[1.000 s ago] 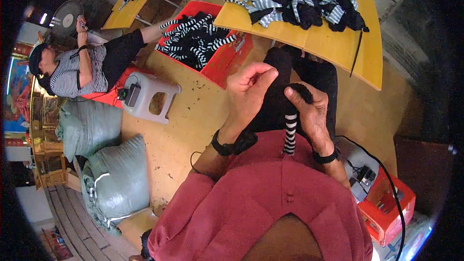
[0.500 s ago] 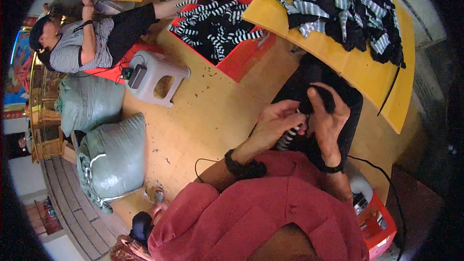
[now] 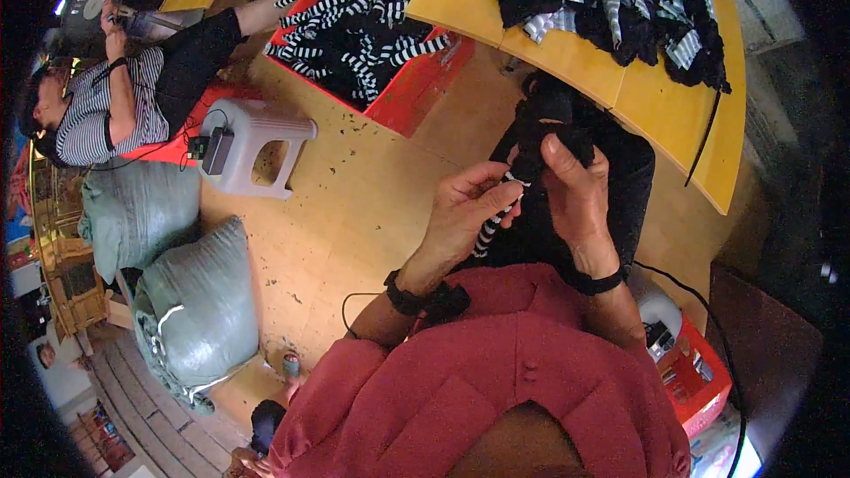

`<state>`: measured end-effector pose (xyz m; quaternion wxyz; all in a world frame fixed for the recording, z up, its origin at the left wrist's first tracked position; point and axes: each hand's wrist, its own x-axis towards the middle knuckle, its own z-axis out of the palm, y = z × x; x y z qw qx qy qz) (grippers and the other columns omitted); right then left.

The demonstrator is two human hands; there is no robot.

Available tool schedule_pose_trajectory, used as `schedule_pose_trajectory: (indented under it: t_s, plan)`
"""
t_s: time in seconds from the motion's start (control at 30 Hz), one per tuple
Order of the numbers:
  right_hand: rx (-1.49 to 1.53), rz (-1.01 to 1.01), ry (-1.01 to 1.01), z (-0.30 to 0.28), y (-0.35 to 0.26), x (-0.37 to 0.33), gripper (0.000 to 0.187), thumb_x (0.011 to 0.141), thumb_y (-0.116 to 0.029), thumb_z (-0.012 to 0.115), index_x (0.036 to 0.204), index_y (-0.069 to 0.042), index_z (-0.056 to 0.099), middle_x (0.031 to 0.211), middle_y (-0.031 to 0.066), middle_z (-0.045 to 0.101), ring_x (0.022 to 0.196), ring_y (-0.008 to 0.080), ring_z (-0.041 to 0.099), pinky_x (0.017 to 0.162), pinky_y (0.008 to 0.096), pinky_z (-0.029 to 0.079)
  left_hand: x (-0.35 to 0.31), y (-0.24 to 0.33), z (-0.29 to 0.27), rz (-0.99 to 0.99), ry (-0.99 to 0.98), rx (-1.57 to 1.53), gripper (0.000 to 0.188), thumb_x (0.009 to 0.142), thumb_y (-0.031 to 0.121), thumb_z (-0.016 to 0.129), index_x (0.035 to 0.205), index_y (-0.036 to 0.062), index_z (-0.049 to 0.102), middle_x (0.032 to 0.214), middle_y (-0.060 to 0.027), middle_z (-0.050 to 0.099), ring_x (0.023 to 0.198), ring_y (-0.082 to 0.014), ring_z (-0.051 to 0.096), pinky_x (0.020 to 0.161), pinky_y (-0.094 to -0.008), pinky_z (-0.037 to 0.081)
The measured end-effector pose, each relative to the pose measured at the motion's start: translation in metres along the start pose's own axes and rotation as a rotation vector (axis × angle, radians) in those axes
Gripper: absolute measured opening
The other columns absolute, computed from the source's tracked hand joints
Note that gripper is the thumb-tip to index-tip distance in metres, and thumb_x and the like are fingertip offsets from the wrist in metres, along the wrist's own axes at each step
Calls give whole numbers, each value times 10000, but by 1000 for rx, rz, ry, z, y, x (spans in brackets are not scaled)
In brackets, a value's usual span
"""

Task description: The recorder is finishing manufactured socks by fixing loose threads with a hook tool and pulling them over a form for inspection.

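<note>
My left hand (image 3: 465, 212) pinches a black-and-white striped fabric strip (image 3: 489, 232) between thumb and fingertips. The strip hangs down below the fingers over my dark-clothed lap. Close on its right, my right hand (image 3: 577, 204) is curled around a black cloth piece (image 3: 574, 140), thumb raised along it. The black cloth reaches up past the fingers, and against the dark lap its outline is hard to make out. Whether the striped strip is joined to the black cloth cannot be told.
A yellow table (image 3: 660, 128) ahead right bears a pile of black and striped fabric pieces (image 3: 611, 0). Beyond my left hand is a red bin (image 3: 412, 106) of similar strips. Grey stool (image 3: 257, 137), stuffed sacks (image 3: 199, 301) and a seated person (image 3: 115, 106) are left; a red crate (image 3: 704, 381) is right.
Both hands have shifted a little left in view, and the right hand's fingers have closed more around the black cloth. The whole view has moved slightly with my head.
</note>
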<state>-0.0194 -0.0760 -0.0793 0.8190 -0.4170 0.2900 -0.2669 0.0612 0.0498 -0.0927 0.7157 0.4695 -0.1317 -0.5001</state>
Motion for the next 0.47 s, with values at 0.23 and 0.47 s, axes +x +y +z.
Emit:
schedule_pose_trajectory:
  t_s: [0.23,0.47]
  plan:
    - [-55,41,-93,9,-3,-22,286,811,-150,638,1025,32,584,836,94,629,761,183,599,644,297,499,-10,-3,12,46,41,-33,156,847,126,608,946,4,602,700,-36,583,593,-75,528,533,-201,420]
    - [-154,-88,-66,-3,-9,-26,298,820,-165,638,1028,42,585,782,94,625,708,184,588,645,288,481,-25,2,8,135,-9,236,234,835,178,633,1018,34,613,884,-53,625,794,-88,577,755,-196,449]
